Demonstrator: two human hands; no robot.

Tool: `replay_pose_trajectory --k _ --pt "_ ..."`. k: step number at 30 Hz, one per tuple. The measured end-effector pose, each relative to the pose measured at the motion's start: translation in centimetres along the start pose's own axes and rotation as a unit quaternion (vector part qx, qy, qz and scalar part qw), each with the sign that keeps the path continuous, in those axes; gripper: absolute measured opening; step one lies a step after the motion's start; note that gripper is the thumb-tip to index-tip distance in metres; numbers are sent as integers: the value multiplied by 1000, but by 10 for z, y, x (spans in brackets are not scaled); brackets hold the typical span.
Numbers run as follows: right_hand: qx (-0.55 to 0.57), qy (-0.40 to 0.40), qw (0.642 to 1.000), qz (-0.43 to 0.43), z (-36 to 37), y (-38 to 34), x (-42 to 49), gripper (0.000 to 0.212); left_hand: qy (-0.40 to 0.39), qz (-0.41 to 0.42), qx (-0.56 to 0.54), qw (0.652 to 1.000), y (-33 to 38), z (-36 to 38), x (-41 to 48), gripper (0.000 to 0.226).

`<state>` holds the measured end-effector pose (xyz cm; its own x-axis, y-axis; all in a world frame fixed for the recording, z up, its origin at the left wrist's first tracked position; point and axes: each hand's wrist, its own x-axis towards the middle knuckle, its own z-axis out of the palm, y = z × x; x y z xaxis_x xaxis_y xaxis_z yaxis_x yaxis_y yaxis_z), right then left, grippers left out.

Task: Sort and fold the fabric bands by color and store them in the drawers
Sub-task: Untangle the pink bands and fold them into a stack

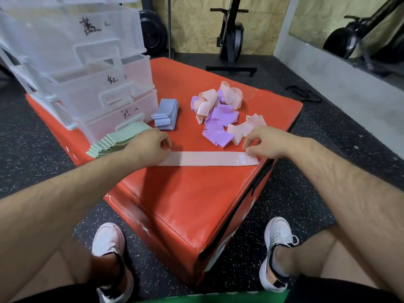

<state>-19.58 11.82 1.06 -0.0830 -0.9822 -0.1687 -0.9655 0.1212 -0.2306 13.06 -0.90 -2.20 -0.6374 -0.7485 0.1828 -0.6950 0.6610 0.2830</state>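
the right fingers (251,147) are closed in a pinch on the far corner of the right end of a pink band (205,158). the left fingers (165,143) are curled down on its left end and seem to nip the edge there, though the knuckles hide the contact. behind them the right hand (269,142) and left hand (150,147) hover low, wrists off the surface. the pink band lies flat at full length across the near part of the red padded bench (185,204), not yet folded.

just beyond the band's left end sits a fanned stack of folded green bands (113,141). further back from that end is a tidy stack of folded blue-grey bands (166,115). beyond the band's right half lies a loose heap of pink and purple bands (216,108), crumpled and mixed together.

i'd judge the job to be around the middle. green and blue-grey look folded but sit outside the drawers. pink has only begun and purple is untouched, and no folded band can be made out in any drawer.

far behind the band's left end stands the clear plastic drawer unit (87,68), with several drawers pulled partly open. each front carries a black handwritten mark. the top one looks like the chinese character for blue, and the lower ones are too smeared to read. a small white printed patch (241,159) near the band's right end is unreadable.
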Motion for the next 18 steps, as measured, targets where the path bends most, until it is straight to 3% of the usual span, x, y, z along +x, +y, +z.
replay_pose_trajectory --k 4,13,18 --pt "12 17 1000 0 8 7 7 27 13 33 -37 999 36 8 25 8" --pt "6 -38 999 17 30 10 39 46 -24 75 -95 992 92 31 67 18" --pt "2 14 1000 1 17 5 40 48 -35 56 -123 990 105 30 79 15"
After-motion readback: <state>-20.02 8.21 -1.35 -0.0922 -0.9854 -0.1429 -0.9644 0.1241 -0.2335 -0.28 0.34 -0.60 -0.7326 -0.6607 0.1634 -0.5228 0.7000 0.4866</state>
